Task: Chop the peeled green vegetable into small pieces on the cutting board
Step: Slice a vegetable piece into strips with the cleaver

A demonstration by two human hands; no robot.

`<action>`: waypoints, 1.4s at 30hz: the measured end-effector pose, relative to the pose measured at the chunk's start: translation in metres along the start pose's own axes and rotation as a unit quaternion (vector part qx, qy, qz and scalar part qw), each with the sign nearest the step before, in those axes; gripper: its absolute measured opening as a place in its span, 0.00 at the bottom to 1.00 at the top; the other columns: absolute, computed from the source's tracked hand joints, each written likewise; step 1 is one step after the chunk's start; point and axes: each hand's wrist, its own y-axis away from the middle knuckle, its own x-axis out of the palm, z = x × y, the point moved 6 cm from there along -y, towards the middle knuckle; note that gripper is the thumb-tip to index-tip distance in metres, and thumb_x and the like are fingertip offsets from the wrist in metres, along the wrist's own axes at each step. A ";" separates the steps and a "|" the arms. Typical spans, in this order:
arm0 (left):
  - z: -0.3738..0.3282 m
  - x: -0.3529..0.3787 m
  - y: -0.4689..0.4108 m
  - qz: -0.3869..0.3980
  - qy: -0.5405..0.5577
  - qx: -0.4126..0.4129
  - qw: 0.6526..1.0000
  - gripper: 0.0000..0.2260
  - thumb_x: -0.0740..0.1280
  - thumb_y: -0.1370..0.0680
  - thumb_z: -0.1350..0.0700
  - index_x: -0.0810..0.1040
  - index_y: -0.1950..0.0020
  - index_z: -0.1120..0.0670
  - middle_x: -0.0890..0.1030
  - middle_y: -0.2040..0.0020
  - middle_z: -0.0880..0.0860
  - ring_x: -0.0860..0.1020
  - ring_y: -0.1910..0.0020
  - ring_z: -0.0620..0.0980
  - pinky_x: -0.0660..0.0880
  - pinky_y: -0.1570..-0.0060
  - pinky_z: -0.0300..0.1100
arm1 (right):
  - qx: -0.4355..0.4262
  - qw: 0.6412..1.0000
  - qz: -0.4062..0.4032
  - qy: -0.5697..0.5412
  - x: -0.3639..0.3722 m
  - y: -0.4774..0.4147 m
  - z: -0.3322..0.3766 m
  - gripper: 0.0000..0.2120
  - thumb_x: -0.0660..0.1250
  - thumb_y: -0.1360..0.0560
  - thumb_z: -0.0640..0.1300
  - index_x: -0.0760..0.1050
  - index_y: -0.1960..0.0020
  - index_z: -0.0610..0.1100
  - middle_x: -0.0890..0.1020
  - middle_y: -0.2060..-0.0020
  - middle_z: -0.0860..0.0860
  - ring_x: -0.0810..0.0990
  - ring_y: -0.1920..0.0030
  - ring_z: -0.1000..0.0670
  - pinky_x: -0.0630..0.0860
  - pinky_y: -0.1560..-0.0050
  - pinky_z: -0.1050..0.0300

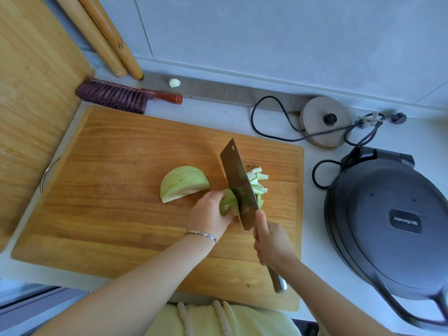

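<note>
Pins a peeled green vegetable piece (229, 202) to the cutting board (121, 190), right of its centre, with the left hand (209, 213) curled over the top and clamped on it, fingertips tucked back from the blade, apparently to stop any rolling and spare the fingers. Grips the handle of the cleaver (238, 183) in the right hand (271, 243), one digit reaching forward onto the blade's near end, likely for steadier steering. Sets the blade against the right end of the piece, running near to far. Lets the cut strips (258, 187) pile just right of the blade, clear of the next stroke. Keeps a larger wedge (183, 184) waiting dome up just to the left and a little farther off, apart from the holding hand, so less than half the job looks done. Wears a bracelet (202, 235) on the left wrist. Has the board flat on the pale worktop (218, 112), with a brush (121, 95) along its far left edge and a garlic clove (174, 82) beyond by the wall. Leaves a kettle base (324, 122) at far right and a closed electric griddle (388, 226) to the right. Stands a second wooden board (31, 93) and rolling pins (101, 37) at far left.
</note>
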 end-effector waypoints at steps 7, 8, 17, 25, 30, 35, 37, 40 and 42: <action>0.006 -0.002 0.000 0.029 -0.003 0.009 1.000 0.24 0.70 0.27 0.53 0.69 0.32 0.52 0.71 0.33 0.49 0.69 0.33 0.46 0.65 0.37 0.37 | -0.001 1.000 0.005 -0.018 -0.019 0.018 0.011 0.26 0.50 0.22 0.61 0.61 0.70 0.44 0.62 0.82 0.55 0.60 0.81 0.54 0.60 0.78 0.62; 0.006 -0.001 0.000 0.032 -0.010 0.007 0.999 0.24 0.69 0.27 0.52 0.68 0.32 0.52 0.70 0.32 0.49 0.68 0.32 0.45 0.65 0.36 0.37 | -0.005 1.000 0.004 -0.009 -0.019 0.020 0.012 0.26 0.49 0.22 0.61 0.61 0.70 0.44 0.63 0.82 0.55 0.60 0.81 0.54 0.60 0.78 0.62; 0.003 -0.003 -0.001 0.029 -0.030 0.011 0.999 0.23 0.68 0.26 0.51 0.69 0.32 0.52 0.71 0.32 0.49 0.68 0.33 0.45 0.66 0.37 0.38 | -0.020 0.998 0.001 0.055 -0.014 0.025 0.018 0.26 0.48 0.22 0.62 0.64 0.69 0.43 0.67 0.80 0.54 0.65 0.80 0.56 0.65 0.75 0.60; 0.001 -0.004 -0.002 0.030 -0.033 0.007 0.999 0.22 0.69 0.27 0.52 0.71 0.34 0.53 0.73 0.34 0.50 0.71 0.35 0.47 0.69 0.40 0.40 | -0.007 0.993 0.008 0.118 -0.004 0.021 0.007 0.28 0.45 0.24 0.65 0.67 0.61 0.42 0.68 0.70 0.47 0.65 0.72 0.50 0.65 0.70 0.56; -0.001 -0.005 -0.001 0.024 -0.018 0.009 1.000 0.18 0.70 0.28 0.54 0.75 0.38 0.52 0.76 0.40 0.50 0.74 0.40 0.49 0.71 0.44 0.40 | -0.011 0.992 -0.012 0.128 0.011 0.008 -0.003 0.25 0.46 0.21 0.61 0.61 0.67 0.43 0.67 0.73 0.49 0.65 0.72 0.50 0.64 0.70 0.57; 0.001 -0.005 -0.001 0.019 0.007 0.001 1.000 0.19 0.71 0.29 0.54 0.75 0.39 0.53 0.77 0.41 0.51 0.75 0.42 0.50 0.71 0.45 0.40 | 0.001 1.000 -0.009 0.021 0.007 0.001 -0.001 0.25 0.47 0.22 0.62 0.61 0.68 0.44 0.64 0.76 0.51 0.61 0.78 0.53 0.61 0.75 0.60; 0.001 -0.005 -0.001 0.026 0.000 -0.003 1.000 0.21 0.71 0.29 0.54 0.73 0.37 0.54 0.76 0.40 0.51 0.74 0.41 0.50 0.70 0.44 0.39 | 0.011 1.000 0.007 -0.025 0.002 0.005 0.004 0.24 0.49 0.21 0.60 0.61 0.68 0.44 0.63 0.77 0.52 0.60 0.80 0.54 0.60 0.78 0.62; 0.003 -0.005 -0.003 0.034 -0.006 -0.009 0.999 0.21 0.71 0.29 0.53 0.72 0.37 0.55 0.75 0.38 0.50 0.74 0.40 0.49 0.70 0.44 0.39 | -0.005 1.000 0.013 -0.026 -0.006 0.014 0.010 0.25 0.49 0.22 0.61 0.60 0.68 0.44 0.62 0.78 0.52 0.60 0.80 0.54 0.59 0.78 0.62; 0.003 -0.004 -0.003 0.038 -0.008 -0.012 0.999 0.22 0.71 0.28 0.53 0.72 0.36 0.55 0.74 0.37 0.50 0.74 0.39 0.49 0.70 0.43 0.39 | -0.015 1.000 0.011 -0.017 -0.010 0.020 0.014 0.25 0.49 0.22 0.61 0.61 0.68 0.44 0.63 0.79 0.53 0.60 0.80 0.54 0.60 0.78 0.63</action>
